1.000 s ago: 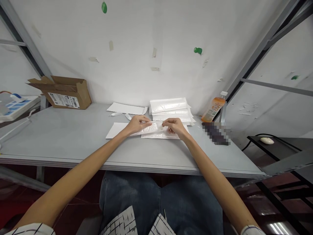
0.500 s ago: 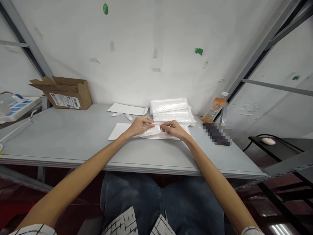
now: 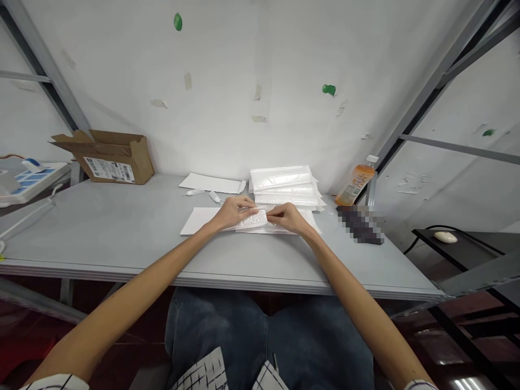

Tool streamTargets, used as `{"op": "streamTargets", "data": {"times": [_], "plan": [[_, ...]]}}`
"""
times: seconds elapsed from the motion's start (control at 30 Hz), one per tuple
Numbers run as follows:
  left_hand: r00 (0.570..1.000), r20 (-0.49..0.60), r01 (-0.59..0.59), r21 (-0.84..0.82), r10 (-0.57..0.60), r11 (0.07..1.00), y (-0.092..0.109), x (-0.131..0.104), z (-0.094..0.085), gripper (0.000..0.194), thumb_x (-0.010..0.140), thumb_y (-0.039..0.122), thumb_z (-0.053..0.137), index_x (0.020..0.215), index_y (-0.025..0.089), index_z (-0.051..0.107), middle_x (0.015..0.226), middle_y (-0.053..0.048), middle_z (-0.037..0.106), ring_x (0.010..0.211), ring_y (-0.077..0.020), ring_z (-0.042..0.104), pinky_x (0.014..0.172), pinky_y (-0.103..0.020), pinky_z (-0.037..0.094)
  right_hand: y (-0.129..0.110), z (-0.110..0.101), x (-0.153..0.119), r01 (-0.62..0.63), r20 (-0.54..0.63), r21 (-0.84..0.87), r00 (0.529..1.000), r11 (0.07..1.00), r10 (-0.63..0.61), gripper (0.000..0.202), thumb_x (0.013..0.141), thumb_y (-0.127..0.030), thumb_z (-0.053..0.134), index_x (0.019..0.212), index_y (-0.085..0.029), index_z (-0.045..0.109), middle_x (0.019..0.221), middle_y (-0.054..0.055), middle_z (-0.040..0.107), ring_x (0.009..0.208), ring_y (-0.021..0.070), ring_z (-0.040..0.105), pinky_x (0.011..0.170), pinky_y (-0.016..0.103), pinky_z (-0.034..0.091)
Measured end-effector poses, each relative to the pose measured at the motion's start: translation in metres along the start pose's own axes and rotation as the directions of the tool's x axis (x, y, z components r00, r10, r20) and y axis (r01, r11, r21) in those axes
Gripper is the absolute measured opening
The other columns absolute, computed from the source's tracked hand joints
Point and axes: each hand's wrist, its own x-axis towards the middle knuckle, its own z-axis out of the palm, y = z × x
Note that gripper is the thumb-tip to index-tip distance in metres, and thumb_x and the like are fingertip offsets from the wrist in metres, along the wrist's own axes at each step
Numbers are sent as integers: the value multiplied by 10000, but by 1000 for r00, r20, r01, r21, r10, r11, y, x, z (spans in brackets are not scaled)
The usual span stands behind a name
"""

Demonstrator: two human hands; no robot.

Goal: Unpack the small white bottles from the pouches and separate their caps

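A small piece of clear bubble wrap [image 3: 254, 219] is stretched between my hands, just above the table. My left hand [image 3: 235, 213] grips its left side between thumb and fingers. The fingertips of my right hand [image 3: 285, 217] pinch its right end. Beneath them lie flat white sheets or mailers [image 3: 197, 220], partly covered by my hands. Behind my hands is a pile of white bubble mailers [image 3: 281, 177]. Whether anything is wrapped inside the bubble wrap I cannot tell.
An open cardboard box [image 3: 117, 160] stands at the back left. Two small white tubes [image 3: 214, 196] and a white mailer [image 3: 212, 183] lie behind my left hand. At the right are an orange drink bottle [image 3: 357, 181] and a blurred dark object [image 3: 359, 224].
Both hands stay in nearly the same place. The bubble wrap looks slightly flatter, and my right fingertips have closed in on its right end. The view has tilted slightly.
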Motion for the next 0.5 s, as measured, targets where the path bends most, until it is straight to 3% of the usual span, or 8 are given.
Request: {"op": "streamTargets", "data": {"times": [0.3, 0.5], "plan": [[1000, 7, -11, -4, 11, 1000, 4, -1, 1, 273, 787, 463, 706, 834, 207, 788, 946, -84, 702, 897, -205, 649, 796, -335, 546, -2, 6, 0, 27, 64, -24, 998, 999, -25, 234, 721, -286, 524, 536, -170, 608, 516, -33, 352, 527, 85, 248, 499, 248, 217], [999, 20, -27, 1, 27, 1000, 8, -1, 1, 275, 802, 462, 696, 836, 205, 789, 940, -84, 700, 878, -197, 645, 791, -331, 542, 0, 0, 0, 40, 64, -16, 997, 999, -39, 244, 756, -294, 533, 569, -170, 630, 528, -33, 395, 529, 88, 316, 512, 239, 284]]}}
